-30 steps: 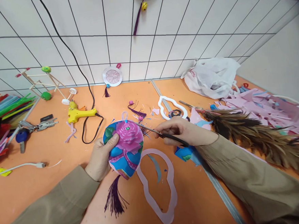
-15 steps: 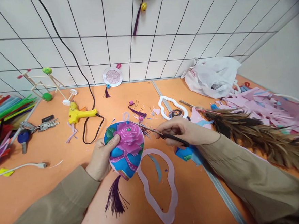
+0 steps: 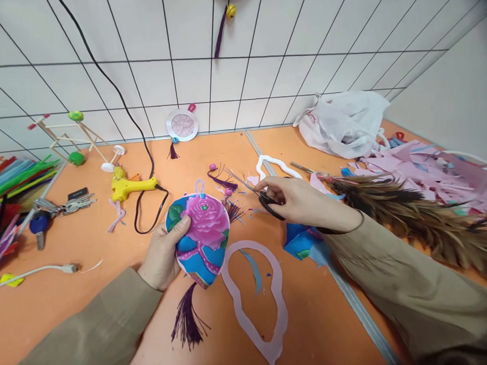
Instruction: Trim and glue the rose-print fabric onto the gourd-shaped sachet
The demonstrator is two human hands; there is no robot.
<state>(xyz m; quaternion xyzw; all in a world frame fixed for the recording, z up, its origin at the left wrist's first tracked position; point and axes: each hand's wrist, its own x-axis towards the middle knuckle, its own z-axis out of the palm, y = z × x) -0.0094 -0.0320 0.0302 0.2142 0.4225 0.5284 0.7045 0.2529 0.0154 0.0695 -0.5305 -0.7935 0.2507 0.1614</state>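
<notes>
My left hand [image 3: 165, 253] pinches the left edge of a flower-printed fabric pendant [image 3: 201, 244], thumb on its face. The pendant is blue with a large pink flower, a small loop on top and a dark purple tassel [image 3: 188, 320] hanging below. To its right, my right hand [image 3: 297, 201] is closed around scissors [image 3: 270, 203], their blades pointing up and left, apart from the pendant. Below the scissors lies a pink cut-out frame [image 3: 279, 291] with a thin blue-grey strip [image 3: 253, 272] inside. A blue patterned fabric scrap [image 3: 300, 242] rests under my right wrist.
A yellow glue gun [image 3: 133, 186] with a black cord, keys [image 3: 67, 205] and a stick frame [image 3: 76, 138] stand on the left. Small tasselled beads [image 3: 227, 182] lie at centre. Rightward are a white plastic bag [image 3: 343, 122], pink scraps [image 3: 443, 174] and a feather duster [image 3: 404, 210].
The scissors have moved away from the pendant's top edge, to the right and up, with my right hand. The pendant in my left hand has shifted slightly left.
</notes>
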